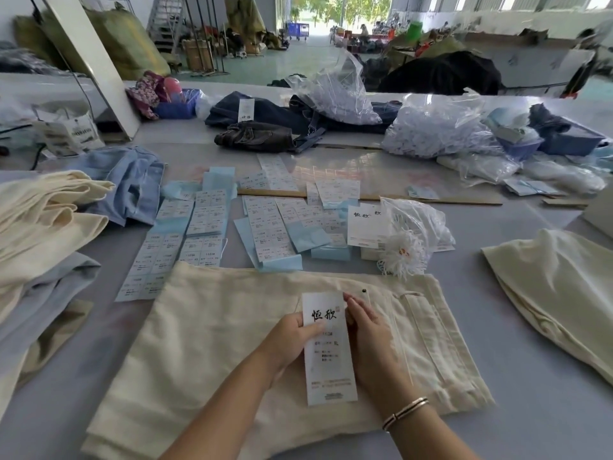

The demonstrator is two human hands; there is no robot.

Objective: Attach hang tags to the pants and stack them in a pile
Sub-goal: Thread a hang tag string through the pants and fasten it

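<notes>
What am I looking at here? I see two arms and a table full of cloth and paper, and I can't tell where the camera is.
There is no machine here, only a person at work. The single picture comes from a camera worn on the person's head, looking forward and down, so the arms reach in from the bottom. The left hand and the right hand together hold a white hang tag above cream pants spread flat on the grey table. Behind lie sheets of small labels, a stack of more tags and a bag of white strings. Folded pants are piled at the left.
</notes>
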